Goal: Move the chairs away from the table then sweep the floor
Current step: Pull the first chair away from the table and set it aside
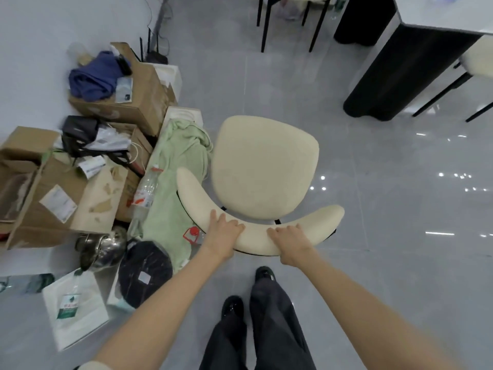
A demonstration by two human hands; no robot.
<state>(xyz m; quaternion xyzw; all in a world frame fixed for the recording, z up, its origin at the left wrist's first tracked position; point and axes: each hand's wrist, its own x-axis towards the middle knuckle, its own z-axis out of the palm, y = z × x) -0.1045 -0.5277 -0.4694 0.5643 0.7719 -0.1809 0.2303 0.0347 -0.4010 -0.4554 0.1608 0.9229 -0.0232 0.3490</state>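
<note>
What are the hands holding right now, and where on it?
Both hands grip the cream chair by its curved backrest: left hand left of centre, right hand right of centre.

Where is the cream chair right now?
In the head view the cream chair stands mid-floor, away from the table at upper right, beside the green cloth, with both hands on its curved backrest.

Both forearms are bare from the lower frame edge to the left hand (222,231) and right hand (290,243). A sliver of pale sleeve (92,365) shows at bottom left. At bottom centre, loose dark grey trousers (277,324) fall over glossy black shoes (232,307), their toes catching light
</note>
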